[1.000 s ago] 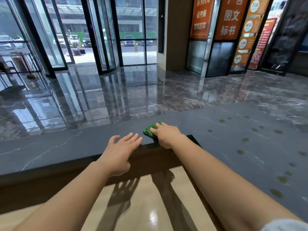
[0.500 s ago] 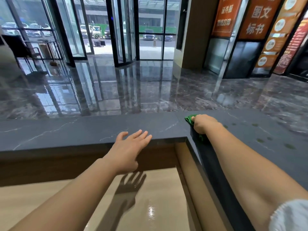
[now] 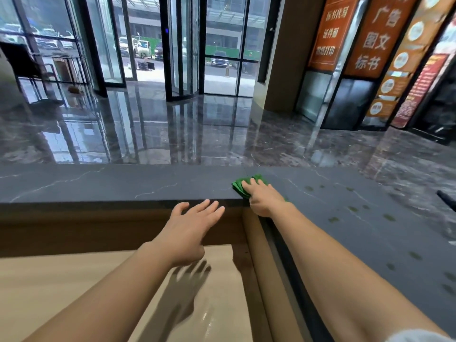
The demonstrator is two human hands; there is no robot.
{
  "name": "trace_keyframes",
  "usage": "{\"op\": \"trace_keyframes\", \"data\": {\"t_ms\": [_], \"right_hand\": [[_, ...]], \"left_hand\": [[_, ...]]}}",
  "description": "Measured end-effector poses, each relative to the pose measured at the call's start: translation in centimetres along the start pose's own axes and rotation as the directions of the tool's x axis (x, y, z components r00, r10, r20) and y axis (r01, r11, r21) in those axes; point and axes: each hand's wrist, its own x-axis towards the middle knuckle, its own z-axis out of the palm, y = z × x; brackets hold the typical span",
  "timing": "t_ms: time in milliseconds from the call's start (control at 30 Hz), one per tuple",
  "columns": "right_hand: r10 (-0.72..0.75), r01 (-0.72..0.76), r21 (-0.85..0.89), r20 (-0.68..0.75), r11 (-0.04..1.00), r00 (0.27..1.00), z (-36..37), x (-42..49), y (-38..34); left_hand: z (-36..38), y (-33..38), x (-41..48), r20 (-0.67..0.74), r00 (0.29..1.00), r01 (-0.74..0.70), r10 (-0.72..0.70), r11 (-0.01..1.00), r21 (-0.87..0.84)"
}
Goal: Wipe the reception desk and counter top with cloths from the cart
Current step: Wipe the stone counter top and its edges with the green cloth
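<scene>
Head view.

- Right hand (image 3: 265,198) lies on the green cloth (image 3: 240,185), fingers laid fairly flat and pressing it down. Thumb hidden, so I can't tell whether it grips an edge.
- Cloth sits on the dark stone bench (image 3: 123,186), right at its inner corner where the front run meets the right-hand run.
- Change over the last second: the hand was more bunched over the cloth and has flattened out. The cloth has crept from the inner edge slightly further onto the front run. Most of the apparent shift is the head swinging left.
- Reading: the corner is being worked now and the long front run to the left looks like the next stretch. Wiping is under way, far from finished.
- Left hand (image 3: 190,230) is empty, fingers straight and slightly spread. It hovers just short of the bench's inner edge, above the pale lower desk surface (image 3: 61,280), where it casts a shadow.

Surroundings:
- A scatter of dark spots (image 3: 388,217) marks the right-hand run. Whether they are stains or reflections is unclear.
- A dark object (image 3: 446,199) pokes in at the far right edge, unidentified.
- Beyond the bench are a glossy marble lobby floor (image 3: 197,134), a glass revolving door (image 3: 183,45) and orange signboards (image 3: 375,35).
- Nothing visible stands on the front run in the cloth's way.
- No cart in sight.
</scene>
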Motion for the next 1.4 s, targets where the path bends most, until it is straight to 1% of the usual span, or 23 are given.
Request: {"op": "trace_keyframes", "data": {"t_ms": [267,433,533,633,767,833,933,1000,1100,1167,1233,1300,1400], "right_hand": [[-0.087,0.087,0.036,0.017,0.996,0.996,-0.1,0.8,1.8],[-0.177,0.175,0.047,0.021,0.983,0.984,-0.7,3.2,5.0],[-0.187,0.185,0.054,0.034,0.981,0.982,-1.1,5.1,8.1],[-0.132,0.129,0.062,0.047,0.990,0.990,-1.6,7.0,11.8],[0.029,-0.031,0.039,0.052,0.999,0.998,-2.2,8.6,16.6],[0.090,-0.092,0.053,0.050,0.994,0.995,-2.6,8.8,17.5],[0.119,-0.120,0.047,0.022,0.992,0.993,-2.7,8.7,16.4],[0.075,-0.075,0.021,-0.007,0.997,0.997,-2.6,8.5,14.6],[-0.092,0.092,0.031,-0.006,0.995,0.996,-2.2,8.2,10.8],[-0.205,0.205,0.040,0.007,0.978,0.979,-1.7,8.3,8.2],[-0.285,0.284,0.027,0.030,0.958,0.958,-1.4,8.6,6.6],[-0.315,0.314,0.016,0.052,0.949,0.948,-1.4,8.8,6.7],[-0.304,0.301,0.051,0.058,0.952,0.951,-1.7,8.7,9.0]], "left_hand": [[-1.0,3.3,2.4,-0.008,0.999,0.046,-0.046,0.999,0.008],[-0.4,5.5,6.2,-0.002,0.995,0.102,-0.102,0.994,-0.034],[0.0,7.4,8.9,-0.008,0.993,0.116,-0.117,0.991,-0.071],[0.2,8.8,10.6,-0.022,0.990,0.136,-0.138,0.987,-0.089],[0.3,9.6,11.0,-0.029,0.987,0.157,-0.160,0.984,-0.087],[0.0,9.9,10.8,-0.033,0.985,0.165,-0.168,0.983,-0.082],[-0.4,10.1,10.5,-0.037,0.983,0.175,-0.178,0.981,-0.078],[-0.4,10.1,10.4,-0.041,0.981,0.185,-0.188,0.980,-0.080],[-0.1,10.2,10.4,-0.036,0.978,0.201,-0.204,0.977,-0.068],[0.0,10.3,10.6,-0.032,0.976,0.212,-0.214,0.976,-0.049],[0.2,10.5,11.0,-0.018,0.975,0.220,-0.221,0.975,-0.032],[0.4,10.8,11.5,-0.008,0.974,0.225,-0.225,0.974,-0.022],[0.5,11.4,12.3,0.005,0.973,0.230,-0.230,0.973,-0.030]]}}
